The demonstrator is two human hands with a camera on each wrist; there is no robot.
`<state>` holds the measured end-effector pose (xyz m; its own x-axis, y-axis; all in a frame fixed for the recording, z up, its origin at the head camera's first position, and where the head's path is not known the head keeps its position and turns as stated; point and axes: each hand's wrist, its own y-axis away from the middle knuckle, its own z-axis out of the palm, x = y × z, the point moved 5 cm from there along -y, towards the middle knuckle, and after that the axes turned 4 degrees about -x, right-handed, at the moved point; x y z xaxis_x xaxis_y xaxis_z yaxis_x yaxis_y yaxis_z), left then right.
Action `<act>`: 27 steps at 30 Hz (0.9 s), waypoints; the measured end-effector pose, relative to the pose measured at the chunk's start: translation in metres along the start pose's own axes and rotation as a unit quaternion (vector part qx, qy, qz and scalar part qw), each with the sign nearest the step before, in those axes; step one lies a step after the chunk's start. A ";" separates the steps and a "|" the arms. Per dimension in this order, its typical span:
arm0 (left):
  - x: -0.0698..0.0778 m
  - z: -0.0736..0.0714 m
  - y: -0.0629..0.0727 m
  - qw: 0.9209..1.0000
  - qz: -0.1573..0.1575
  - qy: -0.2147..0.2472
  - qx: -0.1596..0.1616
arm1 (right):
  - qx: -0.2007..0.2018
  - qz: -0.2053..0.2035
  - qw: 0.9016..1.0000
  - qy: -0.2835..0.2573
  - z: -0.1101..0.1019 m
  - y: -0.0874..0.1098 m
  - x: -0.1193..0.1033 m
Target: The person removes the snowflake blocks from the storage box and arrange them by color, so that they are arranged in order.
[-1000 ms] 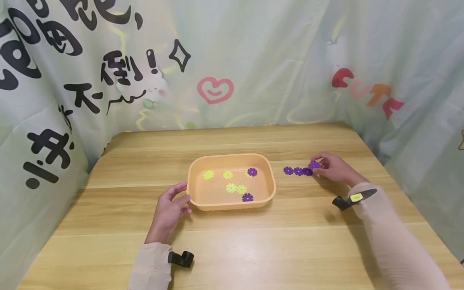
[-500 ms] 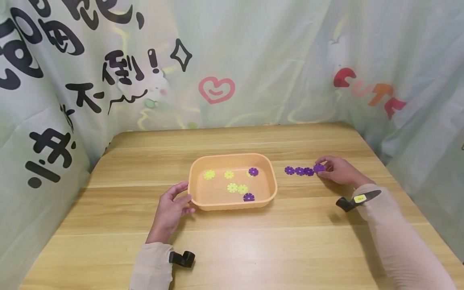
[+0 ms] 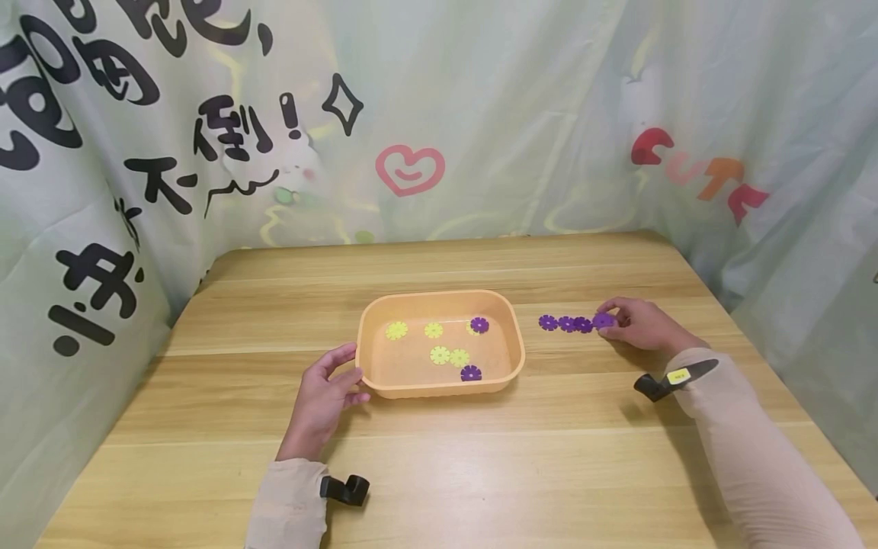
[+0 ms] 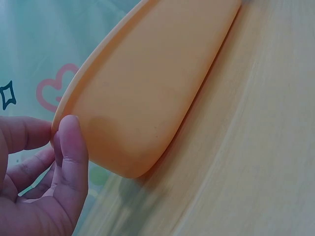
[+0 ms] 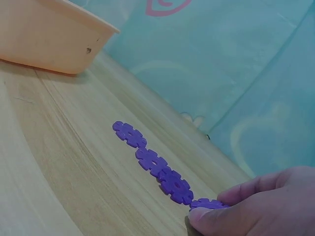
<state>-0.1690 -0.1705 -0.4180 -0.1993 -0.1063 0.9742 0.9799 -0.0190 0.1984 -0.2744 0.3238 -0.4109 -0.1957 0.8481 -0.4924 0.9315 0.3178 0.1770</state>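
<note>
My left hand [image 3: 321, 400] grips the left rim of an orange plastic tray [image 3: 439, 390], thumb and index finger on either side of the edge in the left wrist view. Right of the tray, my right hand [image 3: 641, 324] pinches a purple snowflake disc [image 3: 603, 320] between thumb and fingers. That disc is at the right end of a row of other purple discs [image 5: 153, 161] lying flat on the table. In the right wrist view it meets or nearly meets the nearest one [image 5: 175, 186], and the fingers hide part of it.
Inside the tray lie several yellow snowflake discs [image 3: 440, 355], a purple disc [image 3: 470, 373] near the front wall and another purple disc [image 3: 479, 325] partly over a yellow one. A printed curtain [image 3: 494, 114] hangs behind the wooden table [image 3: 439, 473].
My right hand has moved right and slightly down with its purple disc, from above the row's last disc to the row's right end. The left hand and tray stay put.
</note>
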 end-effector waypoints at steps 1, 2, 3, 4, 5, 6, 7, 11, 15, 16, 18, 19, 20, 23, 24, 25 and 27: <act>0.000 0.000 0.000 1.000 0.000 0.000 0.001 | -0.001 0.000 1.000 0.001 0.000 0.000 0.000; 0.000 0.000 0.000 1.000 0.000 0.000 0.001 | -0.002 0.000 1.000 0.001 0.000 0.000 0.000; -0.001 0.000 0.000 1.000 0.000 0.001 0.001 | -0.001 0.000 1.000 0.003 0.000 -0.001 0.000; -0.001 0.000 0.000 1.000 0.000 0.000 0.001 | -0.001 -0.001 1.000 0.005 0.001 -0.001 0.000; 0.000 0.000 0.000 1.000 -0.001 0.001 0.001 | 0.000 -0.001 1.000 0.006 0.001 -0.001 0.000; 0.000 0.000 0.000 1.000 0.000 0.000 0.001 | 0.000 -0.001 1.000 0.007 0.001 -0.001 0.000; 0.000 0.000 0.000 1.000 -0.001 0.000 0.001 | 0.000 -0.001 1.000 0.009 0.001 -0.001 0.000; 0.001 0.001 0.001 1.000 0.000 0.001 0.000 | 0.000 -0.001 1.000 0.013 0.001 -0.002 0.001; 0.001 0.000 0.001 1.000 0.000 0.002 0.003 | -0.001 -0.005 1.000 0.017 0.000 -0.002 0.001; 0.001 0.000 0.001 1.000 0.000 0.002 0.004 | -0.001 -0.005 1.000 0.018 0.000 -0.002 0.001; 0.001 0.000 0.000 1.000 0.000 0.003 0.005 | -0.001 -0.004 1.000 0.019 0.000 -0.002 0.001; 0.000 0.000 0.000 1.000 0.001 0.003 0.005 | -0.002 -0.002 1.000 0.019 -0.001 -0.002 0.001; 0.000 -0.001 0.000 1.000 0.001 0.004 0.005 | -0.001 -0.001 1.000 0.019 -0.001 -0.002 0.001; 0.000 -0.001 -0.001 1.000 0.003 0.004 0.005 | -0.001 0.000 1.000 0.017 -0.002 -0.002 0.000; 0.000 -0.001 -0.001 1.000 0.003 0.005 0.005 | 0.000 -0.001 1.000 0.014 -0.003 -0.002 -0.001; 0.000 -0.001 -0.001 1.000 0.003 0.005 0.004 | 0.001 -0.002 1.000 0.009 -0.004 -0.002 -0.003; 0.000 -0.001 -0.001 1.000 0.003 0.005 0.002 | 0.005 -0.007 1.000 0.003 -0.005 -0.002 -0.006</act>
<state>-0.1697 -0.1717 -0.4185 -0.1928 -0.1154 0.9744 0.9812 -0.0147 0.1924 -0.2768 0.3205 -0.4041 -0.2113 0.8459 -0.4897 0.9315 0.3261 0.1613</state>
